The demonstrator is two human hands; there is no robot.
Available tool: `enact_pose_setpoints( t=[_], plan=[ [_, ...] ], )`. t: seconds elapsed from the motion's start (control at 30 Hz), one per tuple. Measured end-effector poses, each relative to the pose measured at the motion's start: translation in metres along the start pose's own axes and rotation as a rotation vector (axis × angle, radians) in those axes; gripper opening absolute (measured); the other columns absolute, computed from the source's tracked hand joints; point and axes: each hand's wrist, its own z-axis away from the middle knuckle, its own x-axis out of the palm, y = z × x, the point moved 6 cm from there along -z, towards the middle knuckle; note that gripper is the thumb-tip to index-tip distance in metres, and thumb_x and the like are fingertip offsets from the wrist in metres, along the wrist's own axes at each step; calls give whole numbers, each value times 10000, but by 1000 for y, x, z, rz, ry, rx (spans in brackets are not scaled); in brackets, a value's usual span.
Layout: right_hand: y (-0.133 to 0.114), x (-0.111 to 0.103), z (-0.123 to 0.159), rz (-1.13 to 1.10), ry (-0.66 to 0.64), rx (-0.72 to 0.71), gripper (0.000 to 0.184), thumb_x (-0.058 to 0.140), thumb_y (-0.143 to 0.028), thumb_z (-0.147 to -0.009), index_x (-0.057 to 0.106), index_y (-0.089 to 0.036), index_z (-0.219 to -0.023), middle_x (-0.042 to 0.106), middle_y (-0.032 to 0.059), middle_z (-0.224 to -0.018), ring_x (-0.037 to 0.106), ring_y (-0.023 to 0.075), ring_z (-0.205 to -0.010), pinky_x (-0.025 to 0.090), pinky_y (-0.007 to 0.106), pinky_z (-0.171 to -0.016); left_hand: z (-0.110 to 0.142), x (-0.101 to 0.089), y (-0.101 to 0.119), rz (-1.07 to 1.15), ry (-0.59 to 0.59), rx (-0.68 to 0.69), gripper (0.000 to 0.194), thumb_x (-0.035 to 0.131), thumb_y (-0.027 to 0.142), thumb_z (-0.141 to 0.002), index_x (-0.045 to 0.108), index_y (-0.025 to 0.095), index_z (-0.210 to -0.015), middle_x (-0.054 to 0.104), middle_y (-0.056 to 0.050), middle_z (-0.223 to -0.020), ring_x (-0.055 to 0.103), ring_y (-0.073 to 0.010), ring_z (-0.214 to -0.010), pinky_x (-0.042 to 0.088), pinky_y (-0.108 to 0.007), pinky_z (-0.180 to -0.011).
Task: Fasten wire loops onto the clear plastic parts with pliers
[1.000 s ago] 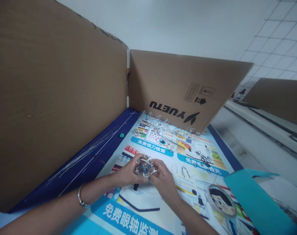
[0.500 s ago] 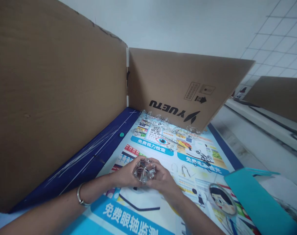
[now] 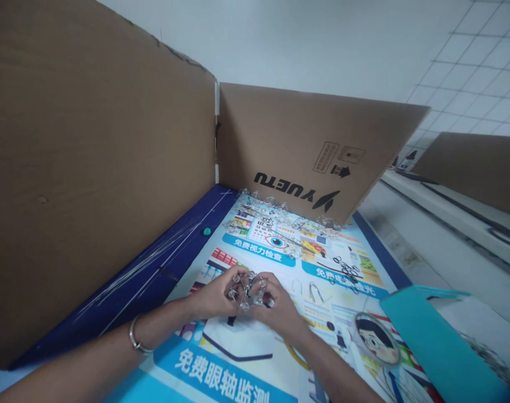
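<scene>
Both my hands meet over a printed poster (image 3: 221, 364) that covers the table. Between them is a small cluster of clear beads on wire (image 3: 246, 291). My left hand (image 3: 215, 299), with a metal bangle on its wrist, grips the cluster from the left with curled fingers. Closed on the same cluster from the right is my right hand (image 3: 277, 310). Parts of the cluster are hidden by my fingers.
Cardboard walls (image 3: 90, 168) stand at the left and back. A pile of clear beads (image 3: 275, 226) lies by the back wall. Small black rings (image 3: 347, 268) and bent wire hooks (image 3: 313, 291) lie right of my hands. A teal folder (image 3: 431, 341) and a round lens (image 3: 374, 338) sit at the right.
My hands have turned the bead cluster between them: it was flat and spread, then bunched, and now shows beads sticking out. The hands stayed in about the same place.
</scene>
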Motion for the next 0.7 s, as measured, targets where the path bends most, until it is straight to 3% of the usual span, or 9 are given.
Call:
enact_pose_setpoints(
  t=[0.23,0.5,0.7],
  plan=[
    [7,0,-1,54,28,10,250,722,-257,-588,628,-226,-817,489,16,-933,485,150,-787,388,237,-628,-1,0,1,70,72,-56,600,723,114,-567,419,201,-1076,523,-6,-926,521,-97,-721,405,-199,-625],
    [9,-2,-4,86,57,-15,248,725,-235,-570,649,-230,-806,519,-1,-857,489,162,-808,391,248,-674,-3,2,3,195,137,-94,642,740,120,-518,419,199,-1068,523,-46,-1003,535,-151,-851,418,-226,-683],
    [10,-1,-3,82,65,-35,276,692,-206,-586,627,-229,-853,532,7,-927,497,163,-849,401,255,-698,-7,-1,6,75,130,-67,594,689,93,-532,429,190,-1057,515,-15,-938,502,-116,-779,398,-207,-648]
  ],
)
